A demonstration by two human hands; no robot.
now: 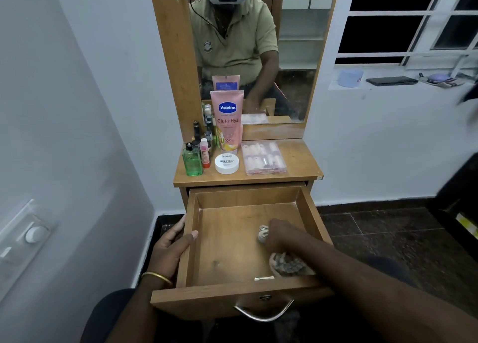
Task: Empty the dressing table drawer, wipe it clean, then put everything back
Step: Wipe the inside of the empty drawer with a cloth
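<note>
The drawer (240, 239) is pulled fully out toward the bottom of the frame, long axis front to back, its wooden floor bare and lightly marked. A patterned cloth (284, 264) is pressed against the lower right floor by the right hand (280, 235), fingers closed over it. The left rim is gripped by the left hand (169, 249). Toiletries are ranged on the table (300, 161) above.

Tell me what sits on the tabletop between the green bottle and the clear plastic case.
In the head view, a white nail polish jar sits between the green bottle and the clear plastic case.
</note>
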